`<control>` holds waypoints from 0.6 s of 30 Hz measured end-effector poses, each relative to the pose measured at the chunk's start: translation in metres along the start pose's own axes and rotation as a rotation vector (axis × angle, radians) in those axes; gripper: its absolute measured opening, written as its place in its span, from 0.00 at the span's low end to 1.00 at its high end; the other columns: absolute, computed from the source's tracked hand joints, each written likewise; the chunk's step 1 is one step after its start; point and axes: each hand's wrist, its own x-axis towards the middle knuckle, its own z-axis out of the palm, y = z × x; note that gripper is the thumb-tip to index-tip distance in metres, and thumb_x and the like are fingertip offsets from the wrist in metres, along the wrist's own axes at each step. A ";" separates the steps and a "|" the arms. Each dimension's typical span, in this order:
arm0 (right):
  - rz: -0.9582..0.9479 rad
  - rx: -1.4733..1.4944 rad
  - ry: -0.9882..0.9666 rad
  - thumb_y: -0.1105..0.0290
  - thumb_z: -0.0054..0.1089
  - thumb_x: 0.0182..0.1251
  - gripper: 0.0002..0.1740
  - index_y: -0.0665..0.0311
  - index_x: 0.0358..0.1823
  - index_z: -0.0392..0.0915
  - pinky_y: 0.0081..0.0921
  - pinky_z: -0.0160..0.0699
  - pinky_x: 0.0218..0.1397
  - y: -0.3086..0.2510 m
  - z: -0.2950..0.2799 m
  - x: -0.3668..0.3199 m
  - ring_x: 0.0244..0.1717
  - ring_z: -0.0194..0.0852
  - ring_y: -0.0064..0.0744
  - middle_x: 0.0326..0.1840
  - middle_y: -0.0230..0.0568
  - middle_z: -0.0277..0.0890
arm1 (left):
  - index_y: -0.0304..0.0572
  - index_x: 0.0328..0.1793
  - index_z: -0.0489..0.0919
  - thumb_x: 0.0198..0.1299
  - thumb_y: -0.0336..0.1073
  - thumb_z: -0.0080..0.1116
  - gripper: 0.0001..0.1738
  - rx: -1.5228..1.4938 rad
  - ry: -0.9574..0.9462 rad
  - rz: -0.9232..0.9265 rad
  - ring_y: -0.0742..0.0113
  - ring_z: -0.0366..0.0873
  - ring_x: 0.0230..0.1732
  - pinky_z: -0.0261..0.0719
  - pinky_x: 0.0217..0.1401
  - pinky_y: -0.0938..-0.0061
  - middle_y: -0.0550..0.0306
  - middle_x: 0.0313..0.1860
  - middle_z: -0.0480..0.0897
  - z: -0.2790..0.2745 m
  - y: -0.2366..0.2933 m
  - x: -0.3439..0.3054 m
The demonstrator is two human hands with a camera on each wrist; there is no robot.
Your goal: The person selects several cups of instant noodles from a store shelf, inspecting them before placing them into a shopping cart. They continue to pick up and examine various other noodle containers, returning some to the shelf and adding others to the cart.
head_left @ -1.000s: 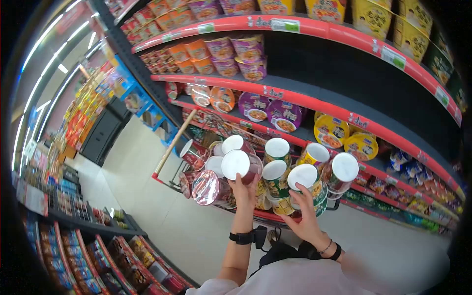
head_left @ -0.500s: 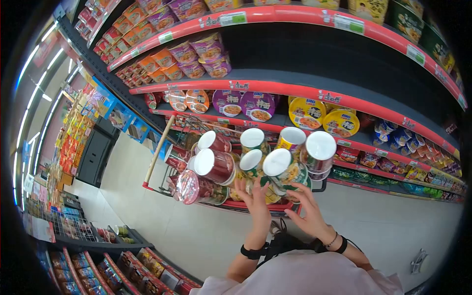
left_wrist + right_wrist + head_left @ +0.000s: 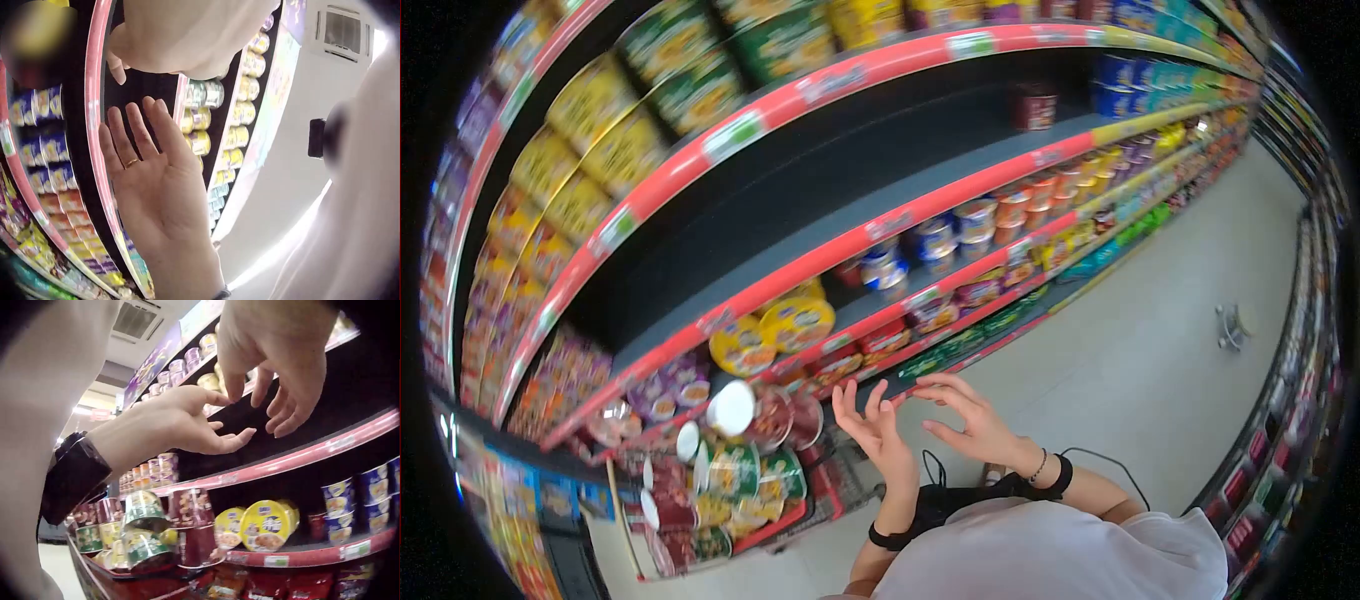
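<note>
Both hands are raised in front of the body with nothing in them. The left hand (image 3: 882, 440) has its fingers spread and its palm turned up; the left wrist view shows the bare palm and a ring. Close beside it, the right hand (image 3: 972, 425) has loosely bent fingers and hangs above the left hand (image 3: 187, 422) in the right wrist view. To their left stands a shopping cart (image 3: 815, 505) heaped with instant noodle cups. Among them are green cups (image 3: 732, 470) and maroon cups (image 3: 770, 415), several tipped over with white bases showing.
A long shelf (image 3: 690, 285) with red edging curves past the cart. It carries yellow noodle bowls (image 3: 798, 323), blue-and-white cups (image 3: 885, 268) and a lone maroon cup (image 3: 1035, 108). Another shelf row (image 3: 1270, 430) borders the aisle at right. A small metal object (image 3: 1230, 327) lies on the floor.
The view has swung right, so the cart now sits at lower left. Both hands, earlier at the maroon and green cups, have come away from the cart and hold nothing.
</note>
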 end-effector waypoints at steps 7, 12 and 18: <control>0.128 0.005 0.382 0.76 0.65 0.60 0.23 0.62 0.58 0.74 0.30 0.76 0.56 0.041 -0.096 -0.021 0.55 0.75 0.34 0.59 0.41 0.71 | 0.46 0.78 0.48 0.68 0.27 0.49 0.35 0.034 -0.404 -0.131 0.57 0.71 0.63 0.78 0.57 0.64 0.46 0.74 0.55 0.109 -0.040 -0.004; 0.227 -0.030 0.483 0.78 0.63 0.61 0.22 0.61 0.58 0.74 0.29 0.76 0.56 0.072 -0.143 -0.009 0.54 0.75 0.32 0.58 0.40 0.72 | 0.41 0.78 0.49 0.69 0.29 0.50 0.34 -0.021 -0.526 -0.218 0.58 0.72 0.62 0.78 0.57 0.65 0.44 0.75 0.54 0.159 -0.080 0.023; 0.212 -0.022 0.620 0.74 0.64 0.63 0.19 0.64 0.56 0.75 0.28 0.76 0.53 0.117 -0.204 0.053 0.54 0.74 0.32 0.60 0.44 0.70 | 0.42 0.77 0.50 0.69 0.30 0.50 0.34 -0.046 -0.614 -0.288 0.61 0.74 0.60 0.79 0.55 0.70 0.48 0.75 0.55 0.213 -0.122 0.083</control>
